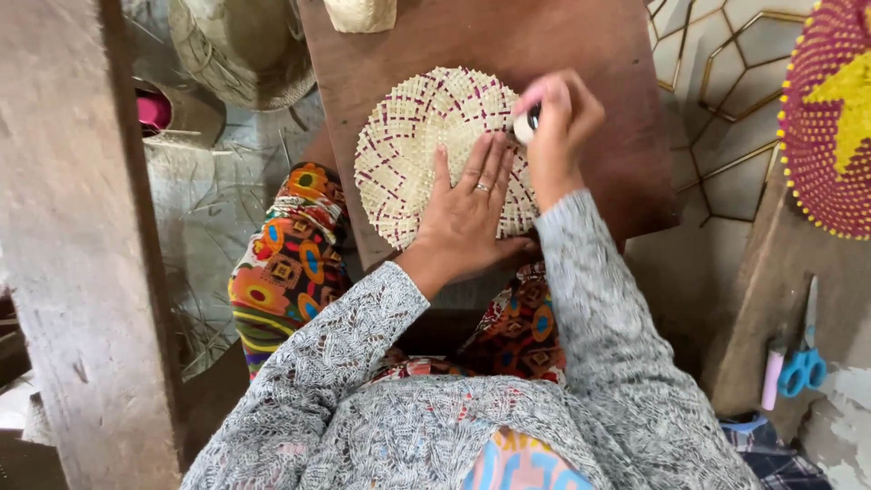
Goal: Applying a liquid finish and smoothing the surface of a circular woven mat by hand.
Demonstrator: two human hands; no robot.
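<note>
While the left hand [469, 210] lies flat and open, fingers spread toward the far edge, it pins the round woven mat [434, 150] to the brown board [508, 54] directly beneath it. Being round, the mat shows no long axis. Just right, touching its rim, the right hand [558, 122] is closed around a small white object [524, 127].
</note>
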